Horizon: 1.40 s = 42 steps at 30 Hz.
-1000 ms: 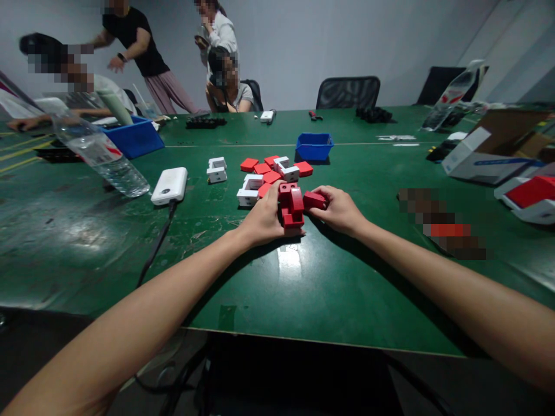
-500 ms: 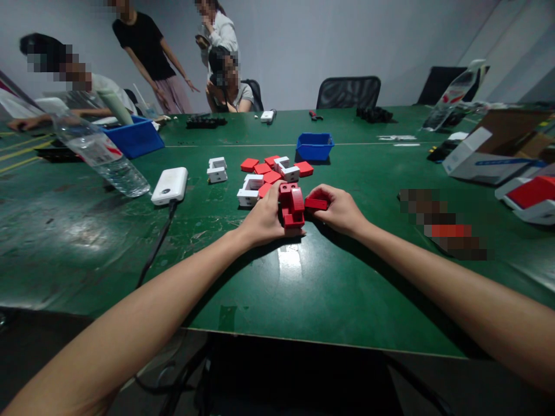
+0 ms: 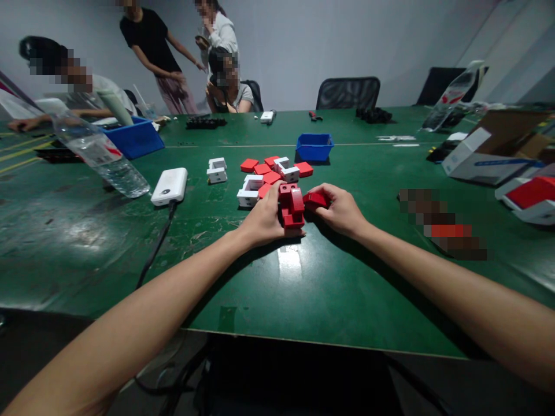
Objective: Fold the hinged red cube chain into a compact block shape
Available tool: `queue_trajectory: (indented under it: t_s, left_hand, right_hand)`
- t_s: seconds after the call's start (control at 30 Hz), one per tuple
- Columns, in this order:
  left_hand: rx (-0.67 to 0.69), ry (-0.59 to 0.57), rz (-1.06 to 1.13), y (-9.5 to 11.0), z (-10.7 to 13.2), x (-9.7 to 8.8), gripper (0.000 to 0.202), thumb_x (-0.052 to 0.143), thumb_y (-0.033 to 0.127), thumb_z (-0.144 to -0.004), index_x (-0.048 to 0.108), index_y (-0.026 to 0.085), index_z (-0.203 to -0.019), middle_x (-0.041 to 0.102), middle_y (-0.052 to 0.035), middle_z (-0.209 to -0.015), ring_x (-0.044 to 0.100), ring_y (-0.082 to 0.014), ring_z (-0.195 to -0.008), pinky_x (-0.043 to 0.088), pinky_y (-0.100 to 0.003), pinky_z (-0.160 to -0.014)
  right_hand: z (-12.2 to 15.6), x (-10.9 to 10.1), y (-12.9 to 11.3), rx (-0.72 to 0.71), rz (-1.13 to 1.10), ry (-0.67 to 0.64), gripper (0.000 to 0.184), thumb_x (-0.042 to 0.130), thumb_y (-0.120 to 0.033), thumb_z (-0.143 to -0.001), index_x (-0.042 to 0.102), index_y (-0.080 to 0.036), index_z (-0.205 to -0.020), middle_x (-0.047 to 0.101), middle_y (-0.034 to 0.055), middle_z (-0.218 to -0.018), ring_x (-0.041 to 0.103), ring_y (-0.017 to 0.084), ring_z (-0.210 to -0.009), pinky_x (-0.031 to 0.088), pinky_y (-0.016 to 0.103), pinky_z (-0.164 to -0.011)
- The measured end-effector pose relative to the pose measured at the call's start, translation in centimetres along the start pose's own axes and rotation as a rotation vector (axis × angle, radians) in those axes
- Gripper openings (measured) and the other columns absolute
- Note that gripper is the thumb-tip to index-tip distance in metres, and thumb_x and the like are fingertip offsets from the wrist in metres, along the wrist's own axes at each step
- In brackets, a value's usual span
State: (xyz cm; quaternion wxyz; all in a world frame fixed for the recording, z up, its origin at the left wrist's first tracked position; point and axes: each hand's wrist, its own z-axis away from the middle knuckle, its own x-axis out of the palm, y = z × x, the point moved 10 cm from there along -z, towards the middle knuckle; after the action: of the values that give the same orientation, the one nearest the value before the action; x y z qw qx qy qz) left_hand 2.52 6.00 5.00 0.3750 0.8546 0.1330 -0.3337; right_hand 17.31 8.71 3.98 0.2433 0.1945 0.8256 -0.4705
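Observation:
My left hand [image 3: 265, 221] is closed around a red plastic housing [image 3: 292, 206], hollow, with an arched side and two small holes at its top. Just to its right, my right hand [image 3: 340, 209] pinches a smaller flat red plastic piece [image 3: 317, 200], held tilted; its far end is hidden by my fingers. The two red parts are close together but look apart. Behind my left hand lies a loose group of flat red pieces [image 3: 262, 169] with white plastic frames [image 3: 250, 192] among them. One more white frame [image 3: 217, 171] sits to the left.
A white power bank [image 3: 169, 186] with a black cable [image 3: 152, 258] stands left, near a water bottle [image 3: 102, 151]. A small blue bin [image 3: 314, 147] is behind the pieces. An open cardboard box [image 3: 498, 144] is at right. Several people are across the green table [image 3: 329, 300].
The flat red piece in my right hand has turned, so its broader face shows now. My left hand and the housing stay put. A standing person in black has shifted right.

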Motion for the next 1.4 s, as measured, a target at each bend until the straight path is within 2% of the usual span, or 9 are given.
queue_trajectory:
  t_s: [0.1,0.23,0.4,0.6,0.8,1.0,1.13,1.4]
  left_hand:
    - [0.003,-0.003,0.002,0.1,0.0,0.0,0.100,0.089,0.048,-0.058,0.034,0.018,-0.135,0.054,-0.0175,-0.129,0.058,-0.0345,-0.118,0.047,-0.055,-0.103]
    - [-0.002,-0.001,0.009,0.1,0.0,-0.1,0.099,0.089,0.048,-0.057,0.034,0.017,-0.134,0.054,-0.0174,-0.128,0.058,-0.0342,-0.117,0.048,-0.054,-0.103]
    - [0.002,0.004,0.004,0.1,0.0,-0.1,0.099,0.090,0.048,-0.057,0.035,0.018,-0.133,0.055,-0.0162,-0.127,0.059,-0.0336,-0.116,0.048,-0.055,-0.102]
    - [-0.003,0.000,0.004,0.0,0.0,0.0,0.099,0.090,0.048,-0.057,0.034,0.017,-0.133,0.055,-0.0171,-0.128,0.059,-0.0335,-0.116,0.049,-0.054,-0.102]
    - [0.005,0.005,0.002,0.0,0.0,0.0,0.100,0.089,0.048,-0.057,0.034,0.017,-0.135,0.055,-0.0174,-0.129,0.058,-0.0339,-0.118,0.048,-0.053,-0.104]
    - [-0.003,0.001,-0.005,-0.1,0.0,0.0,0.099,0.089,0.047,-0.057,0.034,0.017,-0.134,0.055,-0.0169,-0.127,0.059,-0.0329,-0.116,0.049,-0.053,-0.101]
    - [-0.009,0.002,0.005,-0.1,0.1,0.0,0.099,0.089,0.048,-0.057,0.034,0.017,-0.134,0.055,-0.0166,-0.127,0.059,-0.0317,-0.115,0.051,-0.050,-0.100]
    - [-0.014,0.003,0.007,-0.1,0.0,0.0,0.099,0.089,0.049,-0.057,0.035,0.018,-0.134,0.055,-0.0163,-0.128,0.059,-0.0330,-0.117,0.050,-0.052,-0.101]
  right_hand:
    - [0.0,-0.6,-0.4,-0.008,-0.062,0.056,0.013,0.068,-0.025,-0.076,0.064,-0.018,-0.087,0.070,0.0059,-0.086,0.064,0.020,-0.077,0.049,0.034,-0.072]
    - [0.1,-1.0,-0.8,-0.016,-0.086,0.098,0.014,0.069,-0.029,-0.076,0.062,-0.019,-0.084,0.070,0.0047,-0.084,0.064,0.019,-0.075,0.049,0.034,-0.073]
    - [0.1,-0.8,-0.5,0.018,-0.084,0.079,0.016,0.069,-0.030,-0.075,0.060,-0.020,-0.084,0.070,0.0039,-0.082,0.063,0.019,-0.074,0.048,0.033,-0.070]
    - [0.0,0.1,0.3,0.069,-0.087,-0.017,0.021,0.069,-0.031,-0.074,0.054,-0.021,-0.084,0.066,0.0017,-0.077,0.060,0.018,-0.069,0.046,0.032,-0.066]
    - [0.0,0.8,0.7,0.065,-0.091,-0.068,0.030,0.074,-0.025,-0.067,0.058,-0.021,-0.092,0.070,0.0038,-0.088,0.066,0.020,-0.079,0.051,0.035,-0.074]
    - [0.0,1.5,1.2,0.081,-0.119,-0.135,0.051,0.083,-0.035,-0.065,0.060,-0.018,-0.107,0.071,0.0107,-0.104,0.070,0.026,-0.093,0.055,0.044,-0.087]
    - [-0.1,1.6,1.5,0.074,-0.107,-0.151,0.055,0.086,-0.038,-0.064,0.061,-0.019,-0.109,0.071,0.0103,-0.108,0.070,0.026,-0.096,0.056,0.045,-0.090]
    - [-0.4,1.1,1.8,0.066,0.095,-0.131,0.065,0.092,-0.043,-0.055,0.069,-0.018,-0.111,0.065,0.0117,-0.110,0.067,0.027,-0.096,0.057,0.047,-0.087]
